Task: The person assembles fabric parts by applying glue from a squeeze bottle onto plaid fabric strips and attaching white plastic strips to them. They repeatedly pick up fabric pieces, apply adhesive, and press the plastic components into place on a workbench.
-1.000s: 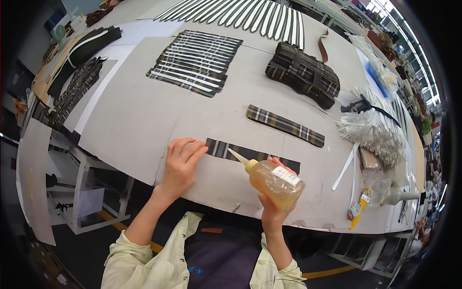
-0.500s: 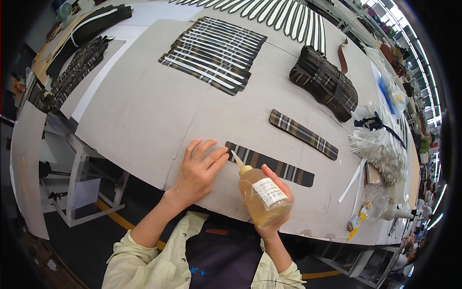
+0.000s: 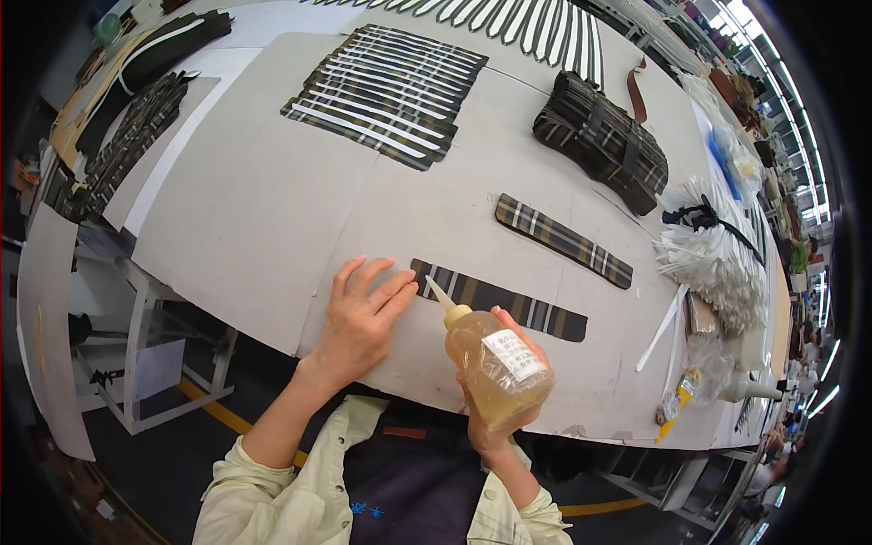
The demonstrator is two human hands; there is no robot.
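A squeeze bottle [image 3: 472, 359] of amber liquid, with a yellow cap and a long pale nozzle, is gripped in my right hand [image 3: 527, 341]. Its nozzle tip points at the left end of a dark plaid fabric strip [image 3: 513, 304] lying flat near the table's front edge. I cannot tell whether the tip touches the cloth. My left hand [image 3: 357, 313] rests by that same end, fingers stretched and slightly spread, fingertips at the strip's edge. Nothing is held in it. The bottle hides much of my right palm. A second plaid strip [image 3: 563, 241] lies farther back, roughly parallel.
Plaid strips with white bands [image 3: 386, 95] lie in rows farther back. A tied plaid bundle [image 3: 599, 136] sits at the back right. White strips bound in a bundle [image 3: 718, 259] and a yellow-handled brush [image 3: 678, 404] are at the right. More plaid pieces [image 3: 136, 136] lie far left.
The whole view has shifted slightly, so the table's things appear a little farther left and up. Both hands and the bottle keep nearly the same place beside the strip.
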